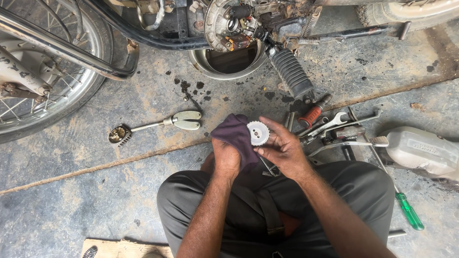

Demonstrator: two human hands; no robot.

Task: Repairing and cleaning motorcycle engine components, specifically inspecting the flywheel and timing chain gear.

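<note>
Down over my knees, my left hand (225, 160) is bunched around a dark purple rag (237, 136), fingers clenched into the cloth, pressing it against the left edge of a small pale toothed gear (258, 133). My right hand (283, 149) grasps that gear from the other side, thumb and fingertips pinched on its rim, so the gear sits between both hands with its flat face turned up toward me and its bore axis pointing roughly at my head. From the right hand the gear lies at about ten o'clock; from the left, at about one o'clock. Both hands touch it, the right with bare fingers, the left through cloth.

Around them on the stained concrete floor (71, 191): a long-handled tool with pale grips (158, 125) at nine o'clock, a cluster of spanners (334, 125) and a red-handled screwdriver (311, 113) at two o'clock, a green-handled screwdriver (409, 211) at four o'clock, and a motorcycle (229, 28) with its engine side open at twelve.
</note>
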